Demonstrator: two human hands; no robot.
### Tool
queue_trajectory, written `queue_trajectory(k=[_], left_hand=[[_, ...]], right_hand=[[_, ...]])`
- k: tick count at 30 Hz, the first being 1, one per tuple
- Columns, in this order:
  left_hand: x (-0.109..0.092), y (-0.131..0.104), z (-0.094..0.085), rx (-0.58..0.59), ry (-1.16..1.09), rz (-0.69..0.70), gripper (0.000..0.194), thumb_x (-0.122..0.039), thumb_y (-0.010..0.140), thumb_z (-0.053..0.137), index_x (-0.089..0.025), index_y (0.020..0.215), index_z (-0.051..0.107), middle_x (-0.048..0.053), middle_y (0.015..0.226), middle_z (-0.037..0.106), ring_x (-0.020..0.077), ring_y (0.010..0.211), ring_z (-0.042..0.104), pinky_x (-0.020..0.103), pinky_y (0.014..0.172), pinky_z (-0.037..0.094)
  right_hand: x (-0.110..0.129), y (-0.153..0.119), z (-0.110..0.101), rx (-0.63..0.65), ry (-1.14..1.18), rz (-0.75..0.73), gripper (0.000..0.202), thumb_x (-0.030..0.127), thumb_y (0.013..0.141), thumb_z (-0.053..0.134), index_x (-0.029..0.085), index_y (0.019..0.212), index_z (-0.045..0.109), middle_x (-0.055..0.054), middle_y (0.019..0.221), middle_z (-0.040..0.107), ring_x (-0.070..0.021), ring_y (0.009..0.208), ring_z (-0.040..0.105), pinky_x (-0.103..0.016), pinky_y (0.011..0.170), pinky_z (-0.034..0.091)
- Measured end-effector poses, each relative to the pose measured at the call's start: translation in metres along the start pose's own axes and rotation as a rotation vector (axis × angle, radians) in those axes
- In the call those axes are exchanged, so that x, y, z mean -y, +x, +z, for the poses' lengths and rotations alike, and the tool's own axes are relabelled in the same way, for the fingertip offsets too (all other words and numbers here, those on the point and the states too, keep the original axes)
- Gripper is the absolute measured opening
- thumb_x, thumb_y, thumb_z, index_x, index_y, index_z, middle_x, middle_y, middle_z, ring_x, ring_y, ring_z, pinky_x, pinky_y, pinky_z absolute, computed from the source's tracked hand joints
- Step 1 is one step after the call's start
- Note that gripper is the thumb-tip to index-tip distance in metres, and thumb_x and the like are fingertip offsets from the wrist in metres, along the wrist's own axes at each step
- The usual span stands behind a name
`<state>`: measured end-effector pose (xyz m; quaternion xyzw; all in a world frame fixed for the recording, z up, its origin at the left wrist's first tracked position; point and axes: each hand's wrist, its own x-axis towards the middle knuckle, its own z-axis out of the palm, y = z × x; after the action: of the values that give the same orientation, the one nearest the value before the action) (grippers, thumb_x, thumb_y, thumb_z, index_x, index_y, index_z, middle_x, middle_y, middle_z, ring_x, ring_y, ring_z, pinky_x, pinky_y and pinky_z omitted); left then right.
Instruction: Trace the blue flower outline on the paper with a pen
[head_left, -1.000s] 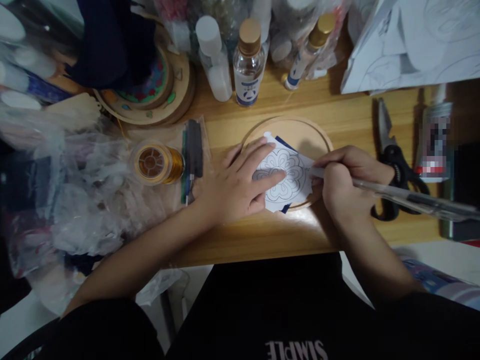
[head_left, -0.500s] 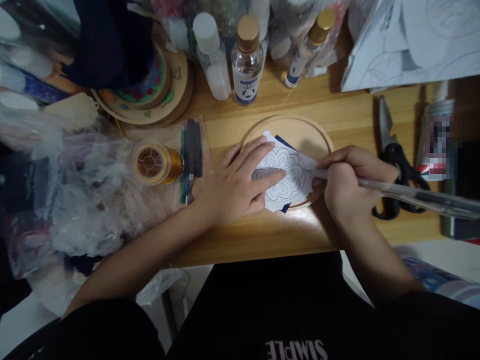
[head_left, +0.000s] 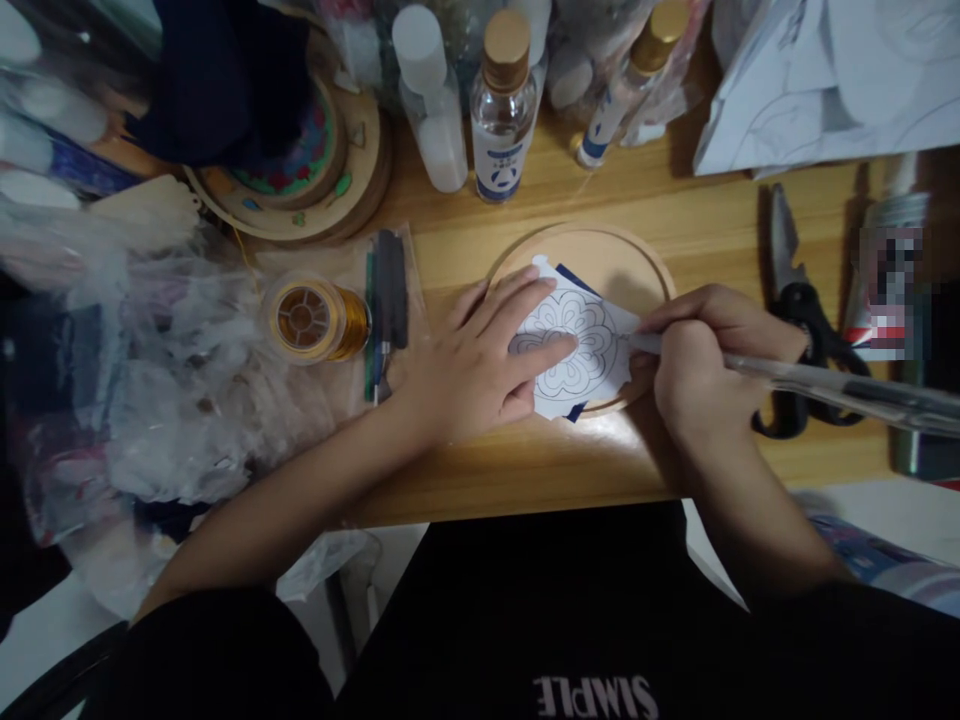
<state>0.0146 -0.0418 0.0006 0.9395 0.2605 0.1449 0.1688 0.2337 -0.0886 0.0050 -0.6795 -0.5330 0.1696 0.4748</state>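
My left hand (head_left: 495,355) lies spread on a white paper (head_left: 581,365) printed with a flower outline, its fingers pressing the sheet down. Corners of dark blue sheet (head_left: 574,275) stick out from under the paper. Both lie on a round wooden board (head_left: 615,260) with a raised rim. My right hand (head_left: 705,370) is closed around a clear-barrelled pen (head_left: 840,388), whose tip rests on or just above the paper's right side, by the flower's edge.
Black-handled scissors (head_left: 799,330) and a tube (head_left: 889,270) lie to the right. A spool of golden thread (head_left: 319,318), dark pens (head_left: 390,300) and crumpled plastic bags (head_left: 195,400) are at left. Bottles (head_left: 502,120), wooden hoops (head_left: 367,170) and papers (head_left: 795,110) line the back.
The whole view has shifted slightly, so things appear a little further right and up. Both hands keep nearly the same pose on the paper and pen.
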Motion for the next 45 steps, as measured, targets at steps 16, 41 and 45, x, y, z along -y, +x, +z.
queue_trajectory(k=[16,41,45], left_hand=[[0.0003,-0.0012,0.0021,-0.011,0.005,0.0,0.046,-0.017,0.09,0.057,-0.025,0.135,0.06,0.016,0.157,0.043,0.0355,0.152,0.038,0.05,0.121,0.031],[-0.0024,0.0,0.0017,0.006,0.003,-0.033,0.046,-0.016,0.088,0.058,-0.025,0.133,0.062,0.015,0.158,0.044,0.0345,0.152,0.038,0.051,0.121,0.031],[-0.0019,0.0,0.0009,-0.001,0.01,-0.022,0.045,-0.016,0.088,0.059,-0.024,0.132,0.063,0.016,0.156,0.046,0.035,0.151,0.039,0.052,0.121,0.033]], right_hand=[[0.0027,0.0001,-0.0008,0.006,0.0,0.004,0.024,0.009,0.071,0.053,0.025,0.062,0.067,0.005,0.053,0.059,-0.013,0.047,0.053,-0.029,0.049,0.04],[0.0064,0.0003,-0.0017,0.015,0.017,0.01,0.026,0.007,0.07,0.051,0.026,0.062,0.067,0.005,0.051,0.059,-0.0138,0.046,0.053,-0.029,0.047,0.038],[0.0058,0.0008,-0.001,0.007,-0.019,0.015,0.025,0.01,0.07,0.051,0.027,0.061,0.066,0.004,0.054,0.061,-0.015,0.048,0.054,-0.03,0.048,0.039]])
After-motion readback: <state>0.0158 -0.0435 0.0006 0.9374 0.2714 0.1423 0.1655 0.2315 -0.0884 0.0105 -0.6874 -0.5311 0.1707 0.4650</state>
